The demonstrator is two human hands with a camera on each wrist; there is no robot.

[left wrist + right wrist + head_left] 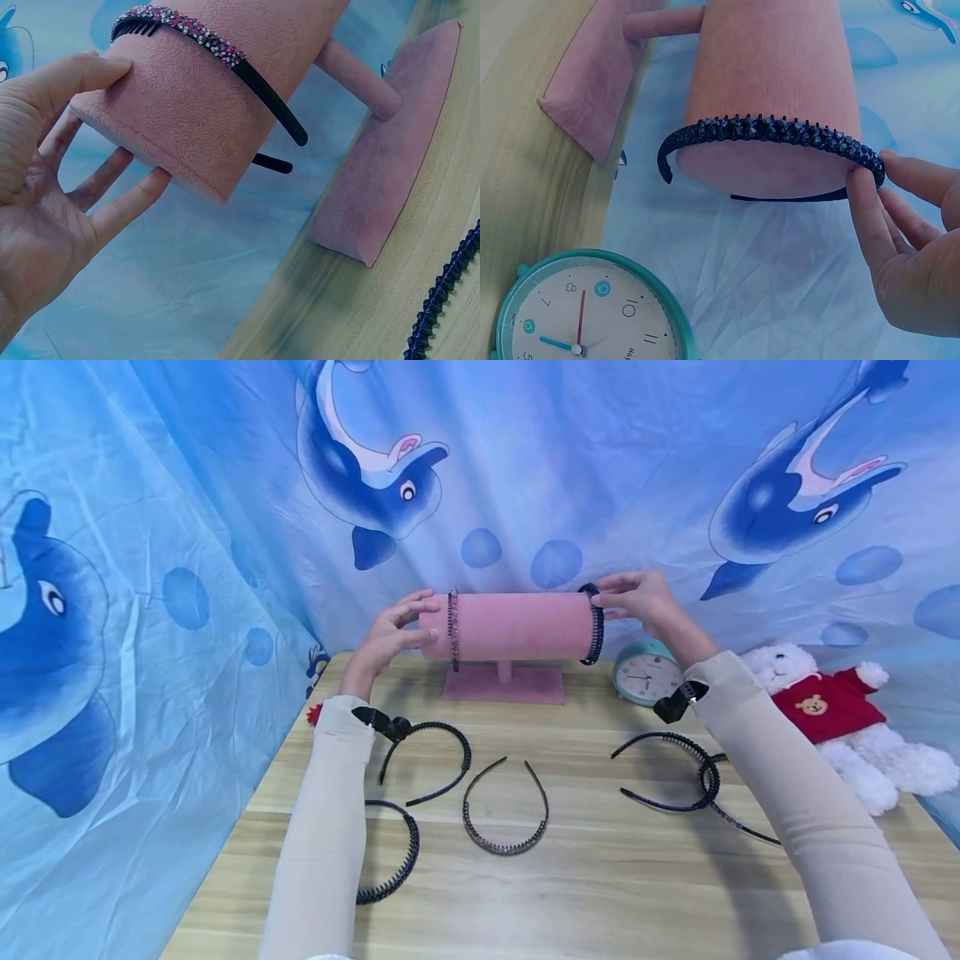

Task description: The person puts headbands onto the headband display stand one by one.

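A pink padded headband stand [525, 627] stands at the back of the table, its roll lying crosswise on a short post. In the left wrist view, my left hand [67, 150] holds the roll's left end, thumb on the padding and fingertips at the end's edge. Just inward of that thumb, a headband with pink and silver stones [199, 34] sits around the roll. My right hand [915, 240] pinches a black beaded headband [765, 130] by one side, between thumb and fingers. This band curves around the rim of the roll's right end.
Several headbands lie on the wooden table [570, 893], among them a stone-set one [506, 849] in the middle and a dark one [414, 852] by the left sleeve. A teal clock [648, 677] and a white teddy bear [828, 702] stand at right. Dolphin-printed cloth [510, 460] hangs behind.
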